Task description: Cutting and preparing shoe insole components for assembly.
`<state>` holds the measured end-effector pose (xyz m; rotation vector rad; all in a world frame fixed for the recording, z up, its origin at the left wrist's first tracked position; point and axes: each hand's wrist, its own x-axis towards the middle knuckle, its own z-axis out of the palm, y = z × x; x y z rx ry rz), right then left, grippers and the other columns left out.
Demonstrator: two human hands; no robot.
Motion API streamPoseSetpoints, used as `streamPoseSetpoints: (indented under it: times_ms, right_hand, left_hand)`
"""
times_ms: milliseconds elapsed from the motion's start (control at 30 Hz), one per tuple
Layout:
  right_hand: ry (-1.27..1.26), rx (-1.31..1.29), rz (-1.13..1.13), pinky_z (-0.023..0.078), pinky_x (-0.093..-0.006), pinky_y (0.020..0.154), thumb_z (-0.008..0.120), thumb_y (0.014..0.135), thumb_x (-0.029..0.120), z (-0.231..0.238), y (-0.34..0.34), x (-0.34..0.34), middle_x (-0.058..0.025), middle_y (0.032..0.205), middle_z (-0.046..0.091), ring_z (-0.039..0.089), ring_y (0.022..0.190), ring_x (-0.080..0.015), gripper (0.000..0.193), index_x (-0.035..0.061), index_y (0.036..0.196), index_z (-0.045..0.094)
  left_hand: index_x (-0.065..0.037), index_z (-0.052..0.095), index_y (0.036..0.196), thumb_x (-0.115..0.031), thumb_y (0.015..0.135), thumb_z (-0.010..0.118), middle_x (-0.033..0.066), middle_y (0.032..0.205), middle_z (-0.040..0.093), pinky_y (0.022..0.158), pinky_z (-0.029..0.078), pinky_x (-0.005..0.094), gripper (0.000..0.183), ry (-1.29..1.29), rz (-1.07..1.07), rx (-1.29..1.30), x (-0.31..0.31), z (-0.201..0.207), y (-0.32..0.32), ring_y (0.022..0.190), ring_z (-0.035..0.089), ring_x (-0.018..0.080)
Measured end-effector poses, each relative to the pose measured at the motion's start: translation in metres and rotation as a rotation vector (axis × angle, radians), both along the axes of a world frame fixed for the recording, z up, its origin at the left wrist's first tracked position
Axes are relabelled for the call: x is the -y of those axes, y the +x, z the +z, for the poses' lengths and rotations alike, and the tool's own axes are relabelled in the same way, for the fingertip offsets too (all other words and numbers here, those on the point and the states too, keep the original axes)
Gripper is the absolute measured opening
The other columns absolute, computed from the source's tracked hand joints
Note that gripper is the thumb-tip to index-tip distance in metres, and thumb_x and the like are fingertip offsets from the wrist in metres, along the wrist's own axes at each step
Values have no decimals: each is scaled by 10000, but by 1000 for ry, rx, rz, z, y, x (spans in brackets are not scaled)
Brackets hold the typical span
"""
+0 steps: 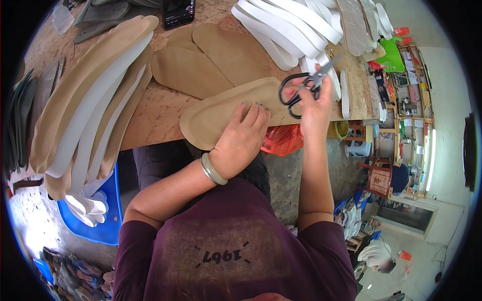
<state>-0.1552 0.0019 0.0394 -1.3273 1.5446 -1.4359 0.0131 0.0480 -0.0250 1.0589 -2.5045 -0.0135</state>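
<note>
A tan shoe insole (201,118) with a raised rim lies at the near edge of the wooden table, jutting slightly over it. My left hand (243,131) rests on its near side, fingers stretched flat over the tan surface, a bangle at the wrist. Black-handled scissors (325,69) are held up by my right hand (315,108) beside the insole's right end. Their blades point away to the upper right, and fingers pass through the loops. Just behind the insole, flat tan sole-shaped sheets (223,52) overlap one another.
A tall stack of tan and white insoles (93,95) leans at the left. White soles (286,27) pile up at the back right. A phone (176,14) lies at the far edge. Below are a blue tub (113,215) and a red plastic bag (283,140). Another person (375,255) is far right.
</note>
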Motion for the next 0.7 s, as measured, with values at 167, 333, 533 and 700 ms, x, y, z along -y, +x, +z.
streamPoseSetpoints:
  times_ms: [167,333,533,700]
  right_hand:
    - [81,-493,-60,522,-271,607,484,939,-62,-24,27,-2,-61,877,627,646,652,-132,559,52,1461,322]
    - [55,-540,-134,501,-258,572,479,942,-64,-34,11,16,-54,829,577,610,627,-111,549,41,1456,318]
    - [-83,-378,-132,507,-262,604,518,943,-55,-44,-2,16,-55,897,599,614,653,-121,573,61,1470,324]
    - [-143,221,-260,539,-305,707,596,909,-23,-20,-36,1,-107,1024,620,661,780,-192,575,86,1439,405]
  left_hand:
    - [4,520,1349,-391,814,697,131,1322,529,1112,360,439,688,18,-9,37,1,-1,2,1305,450,243]
    - [6,516,1352,-382,822,693,136,1338,527,1115,359,437,681,19,-17,-24,4,-6,3,1309,452,250]
    - [0,506,1359,-343,805,723,144,1318,541,1112,364,431,687,18,-2,-46,4,-1,2,1289,475,264]
    - [-33,553,1267,-306,778,760,137,1256,569,995,436,428,598,159,33,-250,23,41,20,1169,548,279]
